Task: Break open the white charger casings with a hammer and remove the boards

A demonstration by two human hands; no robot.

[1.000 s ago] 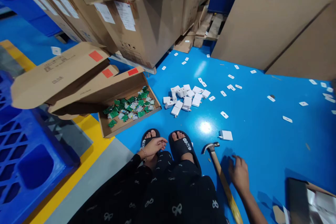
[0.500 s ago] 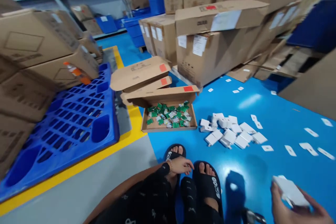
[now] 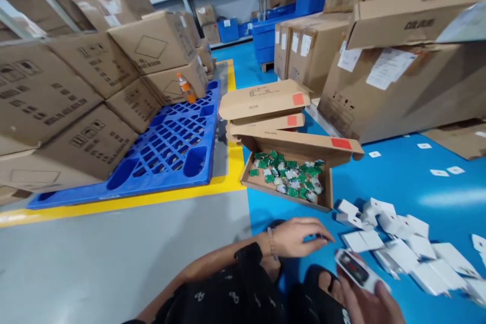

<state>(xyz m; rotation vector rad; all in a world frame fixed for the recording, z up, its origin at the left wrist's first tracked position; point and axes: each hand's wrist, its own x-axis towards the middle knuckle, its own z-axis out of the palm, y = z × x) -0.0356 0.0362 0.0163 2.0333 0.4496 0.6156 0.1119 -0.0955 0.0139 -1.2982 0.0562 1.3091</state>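
Observation:
My right hand (image 3: 366,304) is at the bottom edge, fingers closed around a white charger shell (image 3: 357,268) whose open dark inside faces up. My left hand (image 3: 299,237) rests over my foot in a black sandal (image 3: 322,288), fingers stretched out and holding nothing. Just beyond it lies an open cardboard box (image 3: 292,197) filled with several green circuit boards (image 3: 290,174). To the right a pile of white charger shells (image 3: 402,243) is spread on the blue floor (image 3: 398,177).
A blue plastic pallet (image 3: 167,152) sits left on the grey floor behind a yellow line (image 3: 125,202), with stacked cartons (image 3: 64,106) and an orange bottle (image 3: 184,87) on it. Large cartons (image 3: 395,81) stand at right. Small white covers (image 3: 440,172) litter the blue floor.
The view swung left and up. My right hand brought the white charger shell in towards my left hand. The hammer seen a second ago is out of view.

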